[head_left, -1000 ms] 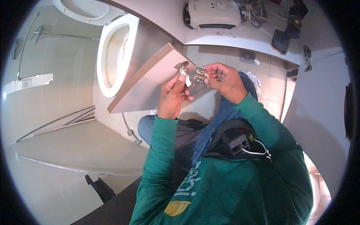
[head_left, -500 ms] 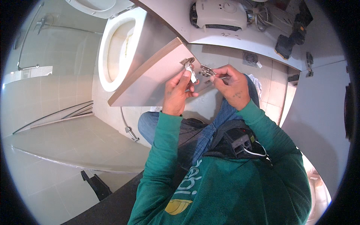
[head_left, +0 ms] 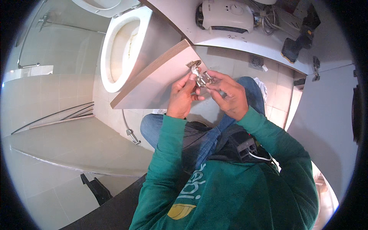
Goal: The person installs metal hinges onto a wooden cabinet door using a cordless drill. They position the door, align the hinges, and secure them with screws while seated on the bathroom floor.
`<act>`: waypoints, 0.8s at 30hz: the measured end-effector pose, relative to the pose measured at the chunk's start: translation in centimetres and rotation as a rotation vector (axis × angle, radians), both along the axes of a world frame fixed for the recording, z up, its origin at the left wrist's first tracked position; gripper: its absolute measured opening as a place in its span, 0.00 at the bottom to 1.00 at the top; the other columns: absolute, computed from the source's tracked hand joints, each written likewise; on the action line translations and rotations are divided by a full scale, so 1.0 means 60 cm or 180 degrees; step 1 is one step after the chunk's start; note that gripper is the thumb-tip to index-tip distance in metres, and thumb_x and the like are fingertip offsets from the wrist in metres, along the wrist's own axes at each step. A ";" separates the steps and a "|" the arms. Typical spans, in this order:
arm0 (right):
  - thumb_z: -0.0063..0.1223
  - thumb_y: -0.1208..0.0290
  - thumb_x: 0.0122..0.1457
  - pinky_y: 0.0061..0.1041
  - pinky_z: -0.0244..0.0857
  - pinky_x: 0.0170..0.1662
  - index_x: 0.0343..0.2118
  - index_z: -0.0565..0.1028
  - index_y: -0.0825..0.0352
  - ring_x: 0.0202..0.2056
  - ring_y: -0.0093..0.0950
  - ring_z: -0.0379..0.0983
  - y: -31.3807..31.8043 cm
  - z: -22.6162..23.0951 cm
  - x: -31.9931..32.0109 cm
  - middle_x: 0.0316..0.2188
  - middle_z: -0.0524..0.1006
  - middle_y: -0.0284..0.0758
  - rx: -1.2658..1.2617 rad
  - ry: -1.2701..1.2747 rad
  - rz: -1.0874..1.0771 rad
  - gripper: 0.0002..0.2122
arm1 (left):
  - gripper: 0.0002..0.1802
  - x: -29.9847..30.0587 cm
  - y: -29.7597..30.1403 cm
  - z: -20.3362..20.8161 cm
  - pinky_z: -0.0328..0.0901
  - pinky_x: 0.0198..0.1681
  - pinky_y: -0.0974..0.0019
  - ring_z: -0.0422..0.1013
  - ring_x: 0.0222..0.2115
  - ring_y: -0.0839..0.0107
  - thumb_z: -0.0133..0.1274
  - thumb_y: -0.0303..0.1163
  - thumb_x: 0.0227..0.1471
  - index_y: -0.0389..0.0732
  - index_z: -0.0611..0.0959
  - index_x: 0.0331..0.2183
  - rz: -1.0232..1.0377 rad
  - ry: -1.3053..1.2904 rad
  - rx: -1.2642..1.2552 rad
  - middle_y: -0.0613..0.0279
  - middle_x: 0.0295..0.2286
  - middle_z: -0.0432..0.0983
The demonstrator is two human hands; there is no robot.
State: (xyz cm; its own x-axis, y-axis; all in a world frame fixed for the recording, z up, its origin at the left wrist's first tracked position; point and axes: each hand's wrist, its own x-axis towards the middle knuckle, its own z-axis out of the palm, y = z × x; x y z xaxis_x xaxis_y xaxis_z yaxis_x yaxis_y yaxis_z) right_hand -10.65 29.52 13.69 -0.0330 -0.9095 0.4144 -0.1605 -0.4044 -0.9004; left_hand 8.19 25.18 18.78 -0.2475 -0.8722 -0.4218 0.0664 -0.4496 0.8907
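Note:
A pale cabinet door panel (head_left: pixel 153 85) with a wood-grain edge stands tilted in front of me. Fixed near its upper corner is a metal cabinet hinge (head_left: pixel 194 65), its arm pointing toward me. My left hand (head_left: pixel 181 96) pinches that hinge's arm between thumb and fingers. Between the fingers of my right hand (head_left: pixel 230 94) is a metal hinge plate (head_left: pixel 207 78), brought up against the end of the hinge arm. Fingers partly cover both pieces, so I cannot tell whether they are joined.
A toilet (head_left: pixel 126 50) stands beyond the panel. Overhead right, the cabinet (head_left: pixel 245 40) holds a white appliance (head_left: pixel 226 15) and a cordless drill (head_left: pixel 297 46). Another door (head_left: pixel 326 115) hangs at the right, with a hinge (head_left: pixel 316 68) by it. A spray hose (head_left: pixel 130 132) lies on the floor.
My right hand has moved left with the hinge plate, closing the gap to the hinge arm. My left hand keeps its hold, almost unmoved.

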 end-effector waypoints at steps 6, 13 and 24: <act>0.65 0.77 0.60 0.32 0.75 0.54 0.46 0.82 0.66 0.53 0.35 0.81 0.002 -0.007 0.000 0.56 0.80 0.46 0.0477 -0.0347 0.0267 0.11 | 0.23 0.002 0.004 0.000 0.75 0.32 0.70 0.68 0.29 0.83 0.50 0.44 0.72 0.43 0.80 0.61 -0.0021 -0.0081 -0.0027 0.75 0.34 0.74; 0.65 0.73 0.65 0.26 0.75 0.51 0.45 0.79 0.72 0.43 0.22 0.80 -0.018 -0.016 -0.009 0.43 0.85 0.38 0.1540 -0.1568 0.0702 0.10 | 0.25 0.000 0.003 0.007 0.74 0.32 0.71 0.68 0.29 0.82 0.51 0.46 0.71 0.42 0.79 0.61 -0.0007 -0.0145 -0.0016 0.69 0.36 0.78; 0.64 0.75 0.66 0.23 0.75 0.48 0.45 0.80 0.71 0.40 0.21 0.80 -0.020 -0.023 -0.002 0.39 0.84 0.36 0.1744 -0.2322 0.0721 0.09 | 0.23 -0.003 0.004 0.008 0.77 0.31 0.68 0.70 0.28 0.82 0.52 0.45 0.70 0.39 0.81 0.57 0.0072 -0.0117 -0.0002 0.66 0.35 0.80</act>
State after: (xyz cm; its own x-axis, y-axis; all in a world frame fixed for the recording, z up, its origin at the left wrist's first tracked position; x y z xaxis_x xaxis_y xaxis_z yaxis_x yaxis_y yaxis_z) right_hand -10.77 28.33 12.29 0.0860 -0.9882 -0.1267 0.5492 0.1532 -0.8215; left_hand 7.99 25.45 19.24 -0.2120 -0.8777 -0.4297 0.0438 -0.4478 0.8931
